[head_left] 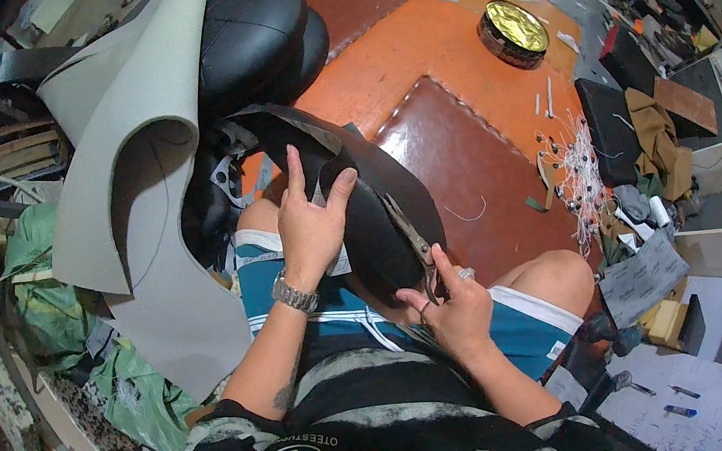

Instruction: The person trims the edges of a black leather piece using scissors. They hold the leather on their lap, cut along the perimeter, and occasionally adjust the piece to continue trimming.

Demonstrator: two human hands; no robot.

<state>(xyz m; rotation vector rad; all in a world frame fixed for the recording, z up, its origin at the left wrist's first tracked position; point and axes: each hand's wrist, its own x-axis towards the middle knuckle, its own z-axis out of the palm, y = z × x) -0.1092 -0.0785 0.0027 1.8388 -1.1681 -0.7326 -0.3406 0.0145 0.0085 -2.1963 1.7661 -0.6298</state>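
Over your lap, your left hand [310,228] grips the upper edge of the black leather piece [375,223] while your right hand [452,305], just below it, closes on scissors [412,241] whose blades run up-left along the leather's right edge.

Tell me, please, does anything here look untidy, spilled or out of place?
Yes. A tangle of thin white threads lies spread over the dark mat's right edge, with small scraps scattered on the orange floor. The left hand holds the black sheet while the right hand works scissors; nothing there looks damaged.
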